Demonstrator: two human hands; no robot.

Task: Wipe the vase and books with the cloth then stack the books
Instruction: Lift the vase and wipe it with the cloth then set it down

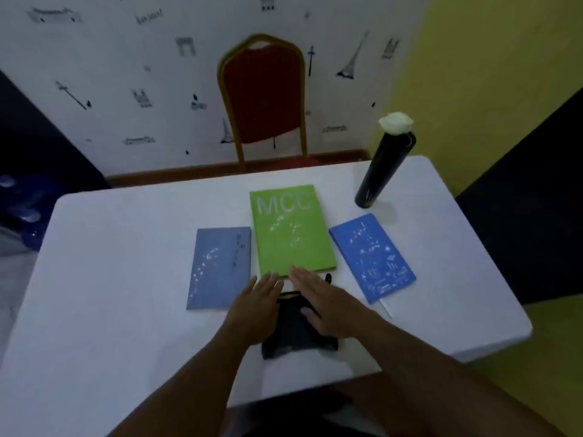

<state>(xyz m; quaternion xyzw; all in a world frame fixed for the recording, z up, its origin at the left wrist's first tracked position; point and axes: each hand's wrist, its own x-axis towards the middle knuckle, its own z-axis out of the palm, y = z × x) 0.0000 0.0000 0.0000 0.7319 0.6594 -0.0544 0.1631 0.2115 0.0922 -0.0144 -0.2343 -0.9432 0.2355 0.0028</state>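
Head view: forearms enter from the bottom edge, both hands flat on the dark cloth (293, 335) at the near-middle of the white counter (126, 279). Left hand (255, 305) has fingers straight and spread, palm down on the cloth's left side, gripping nothing. Right hand (325, 305) is the same, fingers extended and lying across the cloth's right side, fingertips reaching the near edge of the green book (291, 231). Neither hand is closed on anything. Green book lies flat in the centre; grey-blue book (220, 268) just beside it on the left, bright blue book (372, 255) to the right, angled, not touching. All three are separate, none stacked. Black vase (383, 171) with a white flower (396, 123) stands upright at the far right, well apart from the hands. Red chair (263, 93) behind the counter. Judgement: this is the very start, cloth not yet picked up, no wiping visible. Next move calls for bunching the cloth in one hand, then reaching far right to the vase; steady it with the other hand, since it's tall, narrow and likely tippy.
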